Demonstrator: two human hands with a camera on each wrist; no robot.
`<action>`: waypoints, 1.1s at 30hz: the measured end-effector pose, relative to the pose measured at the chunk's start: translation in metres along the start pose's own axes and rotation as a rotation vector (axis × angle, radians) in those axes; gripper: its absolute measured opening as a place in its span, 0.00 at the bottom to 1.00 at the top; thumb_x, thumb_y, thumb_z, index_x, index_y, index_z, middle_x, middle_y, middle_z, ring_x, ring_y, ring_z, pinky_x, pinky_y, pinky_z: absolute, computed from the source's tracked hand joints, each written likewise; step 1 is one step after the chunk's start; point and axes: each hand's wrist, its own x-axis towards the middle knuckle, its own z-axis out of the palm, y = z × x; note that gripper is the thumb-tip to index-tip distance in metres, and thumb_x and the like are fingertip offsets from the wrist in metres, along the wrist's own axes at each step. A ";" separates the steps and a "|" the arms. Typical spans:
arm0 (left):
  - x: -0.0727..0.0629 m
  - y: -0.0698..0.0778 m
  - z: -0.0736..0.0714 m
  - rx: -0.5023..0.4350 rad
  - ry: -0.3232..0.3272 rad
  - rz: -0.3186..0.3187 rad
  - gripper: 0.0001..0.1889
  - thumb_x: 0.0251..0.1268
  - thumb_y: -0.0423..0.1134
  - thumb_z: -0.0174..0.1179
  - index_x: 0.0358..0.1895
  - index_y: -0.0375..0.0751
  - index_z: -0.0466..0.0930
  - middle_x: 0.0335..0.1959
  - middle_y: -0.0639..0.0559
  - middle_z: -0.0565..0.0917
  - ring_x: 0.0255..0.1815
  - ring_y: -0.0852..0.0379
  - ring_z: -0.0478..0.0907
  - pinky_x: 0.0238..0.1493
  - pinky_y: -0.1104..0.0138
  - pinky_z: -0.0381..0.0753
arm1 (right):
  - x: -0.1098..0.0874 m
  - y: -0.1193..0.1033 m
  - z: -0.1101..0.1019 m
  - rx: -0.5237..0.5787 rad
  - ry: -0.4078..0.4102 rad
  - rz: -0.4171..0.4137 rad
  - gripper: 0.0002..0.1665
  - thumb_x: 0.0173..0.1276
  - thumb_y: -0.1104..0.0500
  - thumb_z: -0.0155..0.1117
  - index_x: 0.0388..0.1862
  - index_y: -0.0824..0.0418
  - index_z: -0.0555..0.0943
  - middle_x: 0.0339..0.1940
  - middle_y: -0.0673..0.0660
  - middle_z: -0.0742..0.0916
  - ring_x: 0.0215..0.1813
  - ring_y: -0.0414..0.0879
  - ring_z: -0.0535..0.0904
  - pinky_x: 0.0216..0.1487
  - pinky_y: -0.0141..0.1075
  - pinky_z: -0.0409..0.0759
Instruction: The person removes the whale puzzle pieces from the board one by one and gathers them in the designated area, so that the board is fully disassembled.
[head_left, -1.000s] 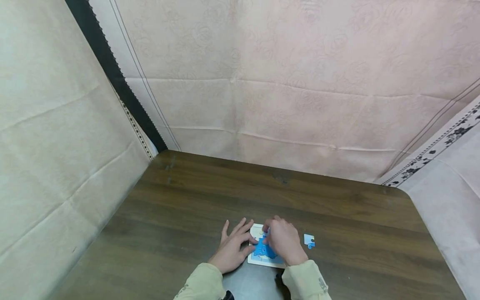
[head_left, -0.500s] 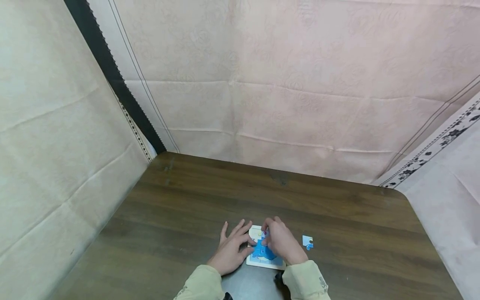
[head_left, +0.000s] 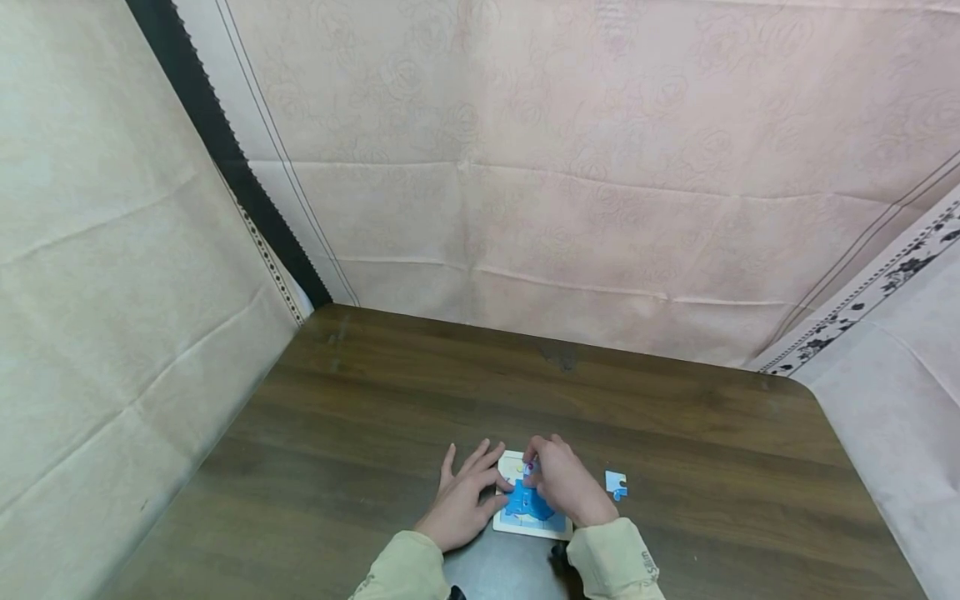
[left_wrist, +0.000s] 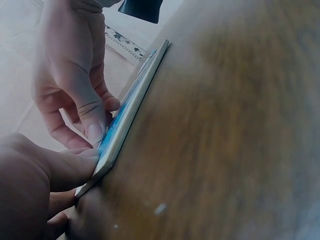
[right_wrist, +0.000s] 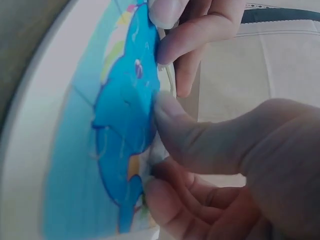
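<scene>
Well inside far edge of worktop (head_left: 337, 417): left hand (head_left: 461, 504), fingers spread, right hand (head_left: 567, 482), fingers bent (grip unclear), on white-bordered blue jigsaw (head_left: 528, 504). Loose blue-white piece (head_left: 615, 482): head view only.

We count one puzzle board (head_left: 517, 529) on one table (head_left: 337, 433). We see two hands: one left hand (head_left: 463, 506) at the board's left, one right hand (head_left: 568, 483) over its right. Nearer us than the board are two sleeves (head_left: 615, 557); right of it, one loose puzzle piece (head_left: 615, 482).
</scene>
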 end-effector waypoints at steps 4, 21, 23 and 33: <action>-0.001 0.000 0.000 -0.003 0.003 0.005 0.04 0.66 0.43 0.63 0.39 0.60 0.81 0.74 0.52 0.63 0.77 0.46 0.50 0.67 0.36 0.26 | 0.001 -0.001 0.002 0.031 0.023 0.010 0.12 0.60 0.70 0.70 0.39 0.58 0.79 0.38 0.56 0.76 0.35 0.48 0.73 0.42 0.49 0.81; -0.003 0.000 0.000 -0.025 -0.002 0.008 0.02 0.66 0.44 0.62 0.39 0.60 0.81 0.74 0.51 0.63 0.77 0.47 0.50 0.67 0.36 0.26 | -0.004 -0.005 0.004 -0.038 0.056 -0.022 0.08 0.59 0.70 0.70 0.38 0.62 0.85 0.42 0.60 0.81 0.43 0.55 0.78 0.49 0.55 0.80; -0.003 0.000 0.000 -0.027 -0.004 0.006 0.03 0.66 0.44 0.63 0.39 0.60 0.80 0.74 0.52 0.63 0.77 0.47 0.50 0.67 0.36 0.26 | -0.005 -0.007 0.004 -0.053 0.064 -0.032 0.08 0.59 0.70 0.70 0.38 0.63 0.86 0.38 0.58 0.80 0.39 0.51 0.77 0.47 0.53 0.81; -0.001 0.000 0.000 -0.004 -0.006 0.005 0.04 0.66 0.44 0.63 0.40 0.61 0.81 0.74 0.53 0.62 0.77 0.48 0.49 0.68 0.37 0.26 | -0.002 -0.011 0.004 -0.197 0.135 -0.140 0.04 0.59 0.68 0.71 0.34 0.65 0.86 0.30 0.56 0.82 0.32 0.48 0.78 0.39 0.45 0.83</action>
